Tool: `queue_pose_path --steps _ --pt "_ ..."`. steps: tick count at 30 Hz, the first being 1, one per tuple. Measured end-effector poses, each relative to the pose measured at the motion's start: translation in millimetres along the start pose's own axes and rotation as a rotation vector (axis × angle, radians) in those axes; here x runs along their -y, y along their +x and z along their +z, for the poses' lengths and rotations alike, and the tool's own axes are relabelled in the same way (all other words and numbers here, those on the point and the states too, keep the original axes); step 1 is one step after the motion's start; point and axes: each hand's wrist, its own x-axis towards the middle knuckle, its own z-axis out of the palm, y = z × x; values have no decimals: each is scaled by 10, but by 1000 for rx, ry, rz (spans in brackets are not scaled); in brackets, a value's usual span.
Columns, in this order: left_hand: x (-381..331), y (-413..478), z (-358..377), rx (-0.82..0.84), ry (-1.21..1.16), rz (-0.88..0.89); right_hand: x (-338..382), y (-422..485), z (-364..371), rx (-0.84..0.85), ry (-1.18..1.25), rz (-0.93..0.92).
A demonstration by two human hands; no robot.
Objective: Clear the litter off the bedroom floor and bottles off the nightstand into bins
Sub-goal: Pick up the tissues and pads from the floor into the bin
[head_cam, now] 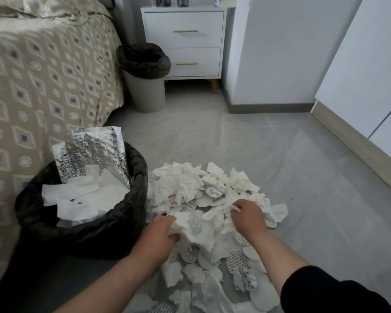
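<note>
Task partly done: near black-lined bin (pixel 81 222) held white tissues and silver foil, while the heap of crumpled white tissues and printed paper discs (pixel 212 199) remained on the grey floor, left hand (pixel 161 233) and right hand (pixel 246 213) each gripping tissue, bottles (pixel 167 1) left on the far white nightstand (pixel 183 41).

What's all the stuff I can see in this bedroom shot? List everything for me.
Litter pile: one heap, white tissues and printed discs, floor centre.
Near bin: one, black liner, beside bed, holds tissues and a foil sheet.
Far bin: one, grey, black liner, by nightstand.
Nightstand: one, white, two drawers, back wall.
Bottles: several, dark, atop nightstand, cropped.
Bed: one, beige patterned cover, left.
Left hand: gripping tissues.
Right hand: gripping tissues.
</note>
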Motion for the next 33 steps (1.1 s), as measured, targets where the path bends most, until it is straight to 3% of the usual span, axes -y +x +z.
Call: queue_pose_path --steps 7,13,17,24,26,29,31,33 --pt "-443 -129 -673 -136 -147 67 527 -185 -400 -169 355 10" --pt "-529 -420 -1290 -234 -219 102 914 -568 -632 -219 605 88" --pt "-303 -600 -1619 -350 -348 26 1031 -788 -629 -241 720 114" --pt "159 -396 -1946 -685 -885 -235 1028 -856 -484 -177 809 160" --pt "251 -270 -2046 -834 -940 -252 1012 -822 -467 -156 833 161" --pt "357 -171 -2117 -1083 -800 -215 1001 -743 -428 -149 835 169" --pt "451 -118 -2049 -1042 -593 -147 986 -703 -405 -144 842 176" --pt "555 -61 -1925 -875 -281 -122 966 -670 -381 -134 854 191"
